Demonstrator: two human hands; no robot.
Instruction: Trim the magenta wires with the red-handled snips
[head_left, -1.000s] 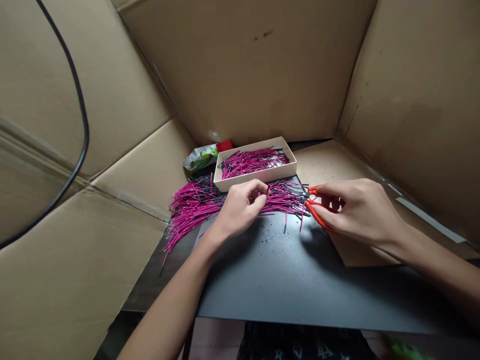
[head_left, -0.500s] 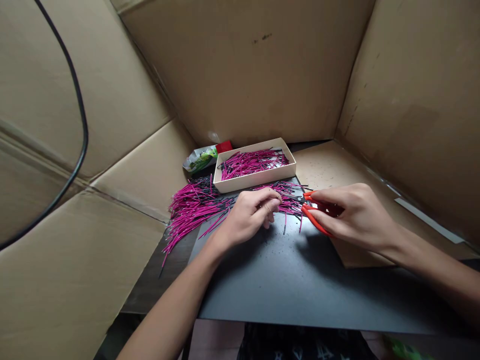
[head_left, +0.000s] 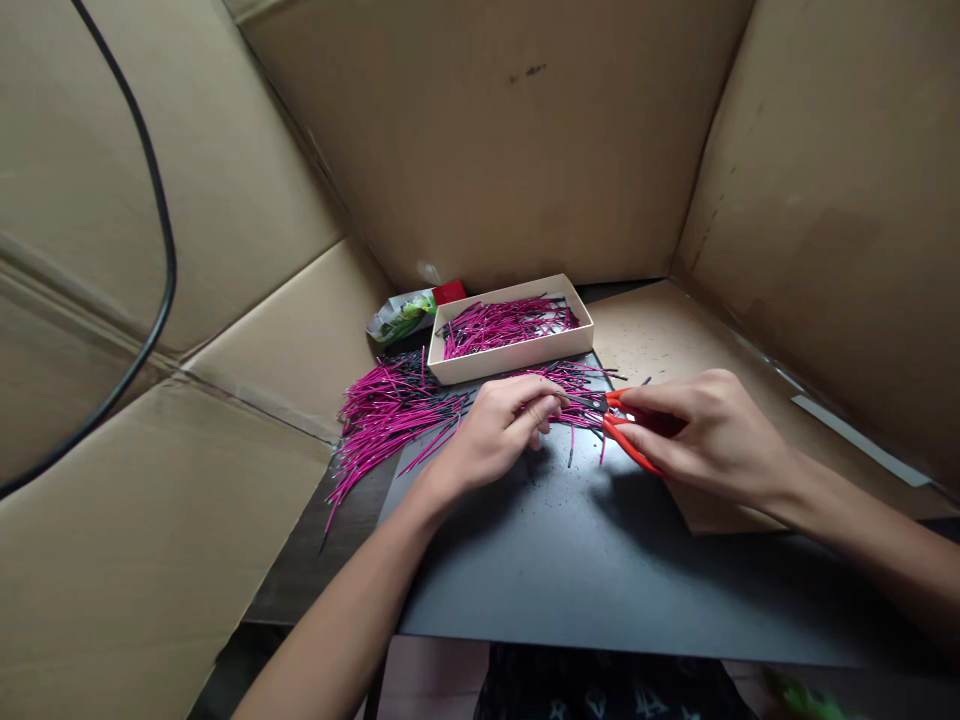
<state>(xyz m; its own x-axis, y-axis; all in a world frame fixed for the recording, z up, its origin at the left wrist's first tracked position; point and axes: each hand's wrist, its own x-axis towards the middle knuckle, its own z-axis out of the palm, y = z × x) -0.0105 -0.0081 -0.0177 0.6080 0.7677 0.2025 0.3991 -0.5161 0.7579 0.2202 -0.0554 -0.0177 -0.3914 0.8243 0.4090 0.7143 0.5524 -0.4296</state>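
In the head view, grips a pair of red-handled pliers (head_left: pixel 616 430) in the right hand (head_left: pixel 720 440), fingers and thumb closed around the two handles, dark jaws pointing toward the left hand (head_left: pixel 499 425). Holds the left hand over the near side of the pink wires (head_left: pixel 390 415), thumb and forefinger drawn together close to the plier tips; cannot tell an empty pinch from one with a wire in it. Spreads of wire with black ends in a loose, thick pile on the dark worktop (head_left: pixel 555 570), fanned out to the left of the hands, running on behind the left hand and out near the pliers. Just behind the pile, a pale open box (head_left: pixel 517 358), set at a slight slant, with more pink and black wires inside. Beside the box on its left, a green and white packet (head_left: pixel 405 315). To the right, a flat cardboard sheet (head_left: pixel 637 330) partly under the right hand. All around, tall cardboard walls (head_left: pixel 487 150), with a black cable (head_left: pixel 175 265) hanging in front at far left.
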